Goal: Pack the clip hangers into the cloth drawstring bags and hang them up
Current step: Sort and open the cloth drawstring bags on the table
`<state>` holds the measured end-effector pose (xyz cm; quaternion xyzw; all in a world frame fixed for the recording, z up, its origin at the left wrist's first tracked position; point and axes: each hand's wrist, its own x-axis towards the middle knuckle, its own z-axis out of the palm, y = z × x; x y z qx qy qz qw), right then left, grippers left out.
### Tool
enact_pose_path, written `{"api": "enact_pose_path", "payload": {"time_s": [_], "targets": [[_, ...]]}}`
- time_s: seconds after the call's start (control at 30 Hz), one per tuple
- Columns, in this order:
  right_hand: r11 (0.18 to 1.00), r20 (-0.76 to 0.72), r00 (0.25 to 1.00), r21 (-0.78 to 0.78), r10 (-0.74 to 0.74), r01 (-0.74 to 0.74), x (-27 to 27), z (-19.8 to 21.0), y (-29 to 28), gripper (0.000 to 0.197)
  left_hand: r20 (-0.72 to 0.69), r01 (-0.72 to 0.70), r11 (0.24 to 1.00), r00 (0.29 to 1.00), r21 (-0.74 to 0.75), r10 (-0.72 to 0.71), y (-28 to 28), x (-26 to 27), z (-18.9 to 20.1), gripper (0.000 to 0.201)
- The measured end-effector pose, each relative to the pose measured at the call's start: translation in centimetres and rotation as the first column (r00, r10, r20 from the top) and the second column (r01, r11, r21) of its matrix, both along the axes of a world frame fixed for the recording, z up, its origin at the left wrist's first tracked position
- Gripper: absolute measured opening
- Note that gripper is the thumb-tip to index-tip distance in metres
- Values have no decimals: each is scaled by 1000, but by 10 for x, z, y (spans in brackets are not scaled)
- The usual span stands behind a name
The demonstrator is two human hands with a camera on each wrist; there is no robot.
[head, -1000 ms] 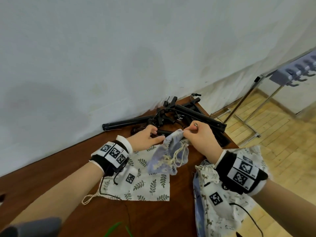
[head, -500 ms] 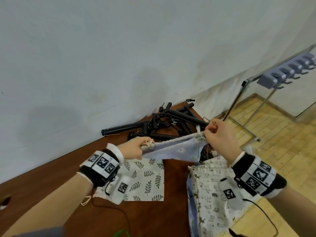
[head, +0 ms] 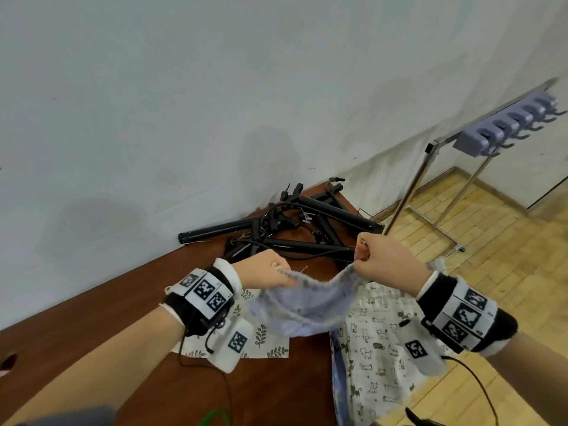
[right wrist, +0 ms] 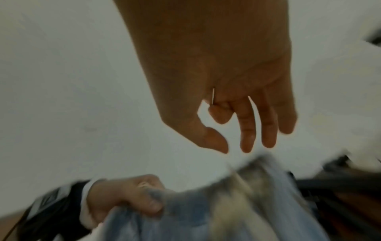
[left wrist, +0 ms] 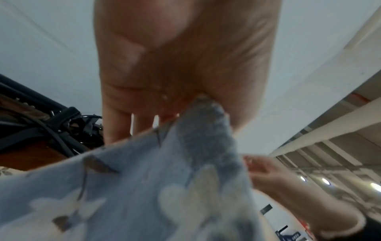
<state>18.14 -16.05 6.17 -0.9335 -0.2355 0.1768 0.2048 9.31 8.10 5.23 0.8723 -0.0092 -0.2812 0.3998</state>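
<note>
A light-blue printed drawstring bag (head: pixel 307 305) hangs sagging in the air between my two hands, above the brown table (head: pixel 92 327). My left hand (head: pixel 276 273) grips its left rim, with the cloth bunched under the thumb (left wrist: pixel 206 101). Curled fingers of my right hand (head: pixel 364 256) hold the right rim, though the right wrist view is blurred and shows the cloth (right wrist: pixel 206 220) just under the fingertips. Black clip hangers (head: pixel 295 232) lie in a tangled pile on the table's far corner, beyond both hands.
A leaf-print bag (head: pixel 264 339) lies flat under my left wrist. A cat-print bag (head: pixel 375 348) drapes over the table's right edge. A grey hook rack (head: pixel 507 127) on a metal stand (head: pixel 412 192) is at the right, over wooden floor. The white wall is close behind.
The bag came up off the table and was pulled out wide between my hands. Since then the hands have drawn a little closer and the cloth now sags.
</note>
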Motion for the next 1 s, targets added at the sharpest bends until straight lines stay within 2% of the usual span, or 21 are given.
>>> {"api": "enact_pose_path", "payload": {"time_s": [0.03,0.07,0.1,0.17,0.2,0.27,0.33,0.5,0.53,0.63,0.7,0.73,0.8,0.87,0.9,0.93,1.0], "targets": [[999,101,994,12,29,-30,-3,8,2,18,31,-71,997,997,11,71,-4,3,-4,40],[991,158,986,114,52,-71,-7,19,5,24,41,-121,993,992,10,121,-9,6,-5,45],[965,150,986,239,75,-109,-13,28,10,31,26,-156,988,987,-6,156,-13,7,-6,49],[899,-31,982,409,185,-157,-24,39,22,36,-20,-208,978,978,-35,207,-19,10,-6,51],[888,-143,956,425,257,-176,-27,37,29,35,-38,-221,974,975,-41,220,-21,10,-5,49],[882,-325,878,429,351,-193,-28,23,44,34,-49,-212,976,976,-43,210,-24,10,-3,37],[869,-479,789,476,385,-135,-18,1,54,30,-40,-215,976,976,-26,214,-25,9,-5,33],[838,-655,656,541,375,61,-2,-41,64,25,-72,-327,940,944,-98,321,-13,4,-19,49],[833,-650,663,549,371,72,-4,-46,66,25,-92,-333,934,942,-133,323,-12,2,-19,49],[817,-530,769,577,357,18,-8,-51,72,25,-136,-324,923,944,-205,301,-11,-1,-15,52],[860,-579,731,509,362,-23,-8,-48,77,26,-119,-300,933,952,-199,281,-8,-2,-14,52],[897,-640,681,437,356,-58,-8,-46,78,25,-91,-291,939,956,-183,279,-6,-2,-15,48],[950,-724,615,220,311,-222,-10,-48,77,20,-20,-290,945,957,-153,290,1,0,-16,39],[894,-722,607,33,331,-448,-14,-48,75,24,-2,-322,927,945,-191,327,6,1,-18,44],[838,-696,606,-9,386,-545,-16,-46,74,18,8,-328,921,941,-212,337,6,2,-19,49],[788,-658,612,-47,438,-614,-19,-42,74,13,20,-321,920,943,-227,334,6,3,-20,51],[751,-583,646,-91,492,-654,-21,-43,72,12,51,-279,930,953,-240,299,5,5,-19,49]]}}
